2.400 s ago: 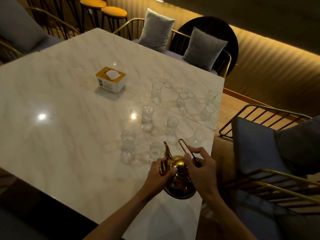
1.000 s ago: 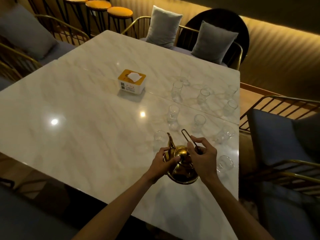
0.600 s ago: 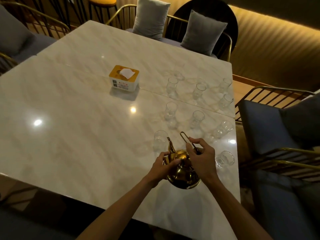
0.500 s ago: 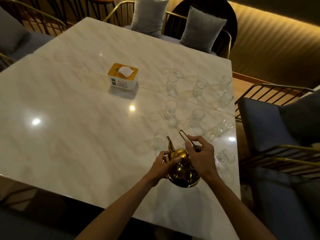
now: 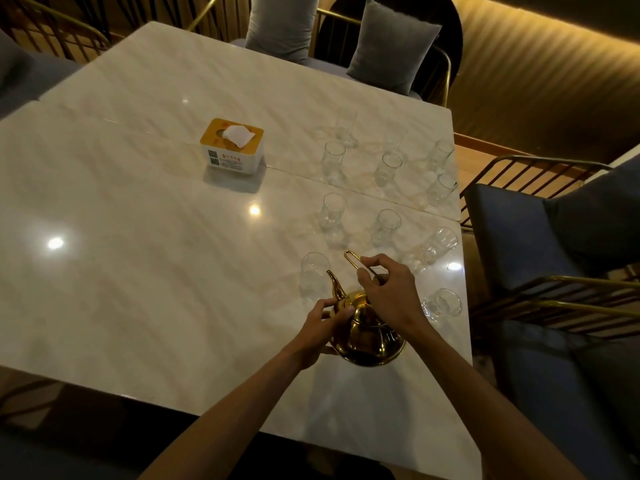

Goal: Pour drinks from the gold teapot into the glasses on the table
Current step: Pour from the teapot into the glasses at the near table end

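Note:
The gold teapot (image 5: 367, 336) hangs just above the marble table (image 5: 138, 271) near its front right edge. My right hand (image 5: 389, 292) grips its thin wire handle from above. My left hand (image 5: 320, 325) presses on the lid and the pot's left side. The curved spout points away from me, toward a clear glass (image 5: 313, 271) right behind it. Several more clear glasses stand in rows beyond, among them one (image 5: 386, 226) further back and one (image 5: 441, 303) just right of the pot. Whether the glasses hold liquid is unclear.
A yellow-topped tissue box (image 5: 232, 145) stands mid-table, left of the glasses. Gold-framed chairs with dark cushions (image 5: 540, 237) crowd the table's right side. Two grey pillows (image 5: 391, 46) sit on a bench at the far end.
The view has shifted around the table. Both hands have kept their hold on the teapot, which now sits left of the nearest-right glass with its spout by another glass.

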Demonstrator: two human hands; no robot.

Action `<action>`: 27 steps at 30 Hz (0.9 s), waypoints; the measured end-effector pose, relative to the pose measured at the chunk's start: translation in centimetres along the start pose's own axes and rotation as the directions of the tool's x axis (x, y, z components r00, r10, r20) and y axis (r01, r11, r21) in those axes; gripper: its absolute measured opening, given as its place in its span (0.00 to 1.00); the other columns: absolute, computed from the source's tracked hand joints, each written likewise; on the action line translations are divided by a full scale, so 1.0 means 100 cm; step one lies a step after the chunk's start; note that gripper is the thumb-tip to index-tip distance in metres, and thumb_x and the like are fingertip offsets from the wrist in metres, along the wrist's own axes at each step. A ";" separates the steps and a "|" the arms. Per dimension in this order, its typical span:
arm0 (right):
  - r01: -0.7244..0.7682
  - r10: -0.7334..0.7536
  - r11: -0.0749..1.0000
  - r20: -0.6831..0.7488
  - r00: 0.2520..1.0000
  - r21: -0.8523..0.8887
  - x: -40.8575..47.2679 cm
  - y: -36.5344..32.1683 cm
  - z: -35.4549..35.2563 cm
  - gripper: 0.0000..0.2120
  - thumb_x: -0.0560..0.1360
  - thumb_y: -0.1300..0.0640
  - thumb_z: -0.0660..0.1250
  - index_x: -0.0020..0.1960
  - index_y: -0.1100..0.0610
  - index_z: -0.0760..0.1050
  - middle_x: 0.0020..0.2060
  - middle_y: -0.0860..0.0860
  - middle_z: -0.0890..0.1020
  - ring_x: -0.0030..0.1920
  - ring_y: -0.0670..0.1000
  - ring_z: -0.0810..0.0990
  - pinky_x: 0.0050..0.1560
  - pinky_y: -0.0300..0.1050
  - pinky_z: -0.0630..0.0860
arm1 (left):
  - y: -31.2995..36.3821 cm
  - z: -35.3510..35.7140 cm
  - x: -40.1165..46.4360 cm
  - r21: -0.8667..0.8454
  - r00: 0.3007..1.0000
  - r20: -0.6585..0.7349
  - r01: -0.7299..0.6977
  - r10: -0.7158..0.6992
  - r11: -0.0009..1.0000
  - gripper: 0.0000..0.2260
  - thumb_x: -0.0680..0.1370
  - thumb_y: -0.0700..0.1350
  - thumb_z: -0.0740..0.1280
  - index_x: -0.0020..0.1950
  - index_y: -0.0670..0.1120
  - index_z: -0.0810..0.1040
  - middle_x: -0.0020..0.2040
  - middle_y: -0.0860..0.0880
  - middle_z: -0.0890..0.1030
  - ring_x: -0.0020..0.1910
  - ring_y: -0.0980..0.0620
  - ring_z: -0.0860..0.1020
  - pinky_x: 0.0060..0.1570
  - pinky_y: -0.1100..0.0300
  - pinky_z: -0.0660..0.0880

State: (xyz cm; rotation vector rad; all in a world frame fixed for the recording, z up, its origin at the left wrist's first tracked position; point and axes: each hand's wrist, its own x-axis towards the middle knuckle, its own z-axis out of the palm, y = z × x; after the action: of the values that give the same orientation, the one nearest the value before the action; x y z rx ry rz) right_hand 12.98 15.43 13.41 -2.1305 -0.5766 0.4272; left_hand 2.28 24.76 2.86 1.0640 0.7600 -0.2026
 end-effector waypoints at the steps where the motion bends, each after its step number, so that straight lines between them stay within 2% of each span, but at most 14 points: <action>1: -0.004 0.004 1.000 0.003 1.000 -0.006 0.001 0.000 -0.001 0.08 0.79 0.54 0.69 0.58 0.51 0.80 0.44 0.54 0.85 0.38 0.59 0.83 0.41 0.52 0.82 | 0.000 0.001 0.000 -0.002 1.000 0.005 0.005 -0.005 1.000 0.30 0.74 0.60 0.71 0.71 0.53 0.65 0.68 0.43 0.72 0.62 0.41 0.76 0.43 0.51 0.80; 3: -0.008 0.008 1.000 0.010 1.000 -0.020 0.002 0.000 -0.002 0.08 0.79 0.55 0.69 0.58 0.50 0.80 0.42 0.54 0.85 0.32 0.54 0.79 0.38 0.48 0.80 | 0.001 0.002 0.000 -0.007 1.000 0.017 0.018 -0.018 1.000 0.29 0.75 0.59 0.71 0.71 0.53 0.65 0.68 0.44 0.72 0.61 0.42 0.76 0.42 0.52 0.79; 5: -0.010 0.011 0.999 0.018 1.000 -0.036 0.004 -0.001 -0.003 0.08 0.79 0.55 0.69 0.58 0.51 0.80 0.44 0.49 0.85 0.31 0.48 0.77 0.35 0.38 0.77 | 0.002 0.003 -0.001 -0.018 0.999 0.029 0.027 -0.026 0.999 0.27 0.76 0.58 0.71 0.71 0.53 0.65 0.65 0.45 0.73 0.58 0.45 0.76 0.42 0.52 0.79; 9: -0.015 0.017 0.998 0.034 0.999 -0.065 0.005 -0.006 -0.004 0.10 0.79 0.54 0.69 0.60 0.52 0.81 0.50 0.43 0.82 0.40 0.52 0.82 0.37 0.31 0.73 | 0.003 0.003 -0.002 -0.028 0.998 0.046 0.038 -0.036 0.999 0.27 0.75 0.58 0.71 0.70 0.53 0.65 0.61 0.47 0.75 0.55 0.47 0.77 0.45 0.50 0.79; 12: -0.014 0.017 0.997 0.043 0.999 -0.070 0.006 -0.007 -0.003 0.10 0.79 0.54 0.69 0.60 0.51 0.80 0.55 0.46 0.82 0.43 0.52 0.83 0.40 0.33 0.74 | 0.004 0.004 -0.004 -0.030 0.998 0.045 0.055 -0.053 0.998 0.28 0.75 0.59 0.71 0.70 0.53 0.65 0.60 0.48 0.76 0.56 0.46 0.77 0.47 0.48 0.79; 15: -0.009 0.013 0.997 0.048 0.999 -0.079 0.006 -0.006 -0.001 0.10 0.79 0.53 0.69 0.60 0.51 0.80 0.58 0.49 0.81 0.44 0.47 0.82 0.41 0.33 0.73 | 0.003 0.004 -0.004 -0.034 0.997 0.043 0.070 -0.069 0.997 0.28 0.75 0.59 0.71 0.71 0.52 0.65 0.63 0.46 0.76 0.61 0.43 0.75 0.55 0.42 0.77; 17: -0.009 0.014 0.996 0.054 0.998 -0.084 0.006 -0.006 -0.001 0.11 0.80 0.53 0.69 0.61 0.51 0.80 0.59 0.50 0.82 0.44 0.45 0.81 0.41 0.33 0.72 | 0.003 0.004 -0.005 -0.036 0.996 0.041 0.080 -0.079 0.996 0.28 0.75 0.59 0.71 0.71 0.53 0.65 0.64 0.45 0.75 0.62 0.42 0.75 0.57 0.41 0.77; 20: -0.006 0.012 0.995 0.061 0.998 -0.095 0.006 -0.008 -0.001 0.12 0.80 0.53 0.69 0.62 0.51 0.80 0.61 0.52 0.81 0.46 0.45 0.81 0.43 0.35 0.73 | 0.003 0.004 -0.005 -0.044 0.995 0.048 0.089 -0.087 0.995 0.29 0.74 0.60 0.71 0.71 0.53 0.65 0.62 0.46 0.77 0.60 0.44 0.77 0.55 0.43 0.77; 24: 0.009 -0.003 0.993 0.057 0.998 -0.117 0.006 -0.010 -0.002 0.12 0.80 0.53 0.68 0.63 0.52 0.80 0.60 0.52 0.81 0.41 0.42 0.79 0.41 0.33 0.72 | 0.004 0.006 -0.007 -0.041 0.995 0.053 0.085 -0.083 0.996 0.27 0.76 0.59 0.70 0.70 0.52 0.65 0.56 0.50 0.78 0.52 0.51 0.77 0.54 0.44 0.76; 27: 0.018 -0.010 0.991 0.061 0.998 -0.129 0.006 -0.011 -0.003 0.13 0.80 0.54 0.68 0.63 0.53 0.80 0.55 0.52 0.83 0.36 0.42 0.77 0.39 0.34 0.71 | 0.007 0.007 -0.012 -0.052 0.995 0.054 0.084 -0.081 0.995 0.26 0.76 0.57 0.70 0.70 0.52 0.65 0.55 0.51 0.78 0.51 0.51 0.78 0.46 0.48 0.78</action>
State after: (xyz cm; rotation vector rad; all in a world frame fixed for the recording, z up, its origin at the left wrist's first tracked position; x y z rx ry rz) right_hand 13.35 16.11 14.46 -2.2419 -0.6696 0.4590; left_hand 2.08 24.28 4.37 0.9732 0.7594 -0.2773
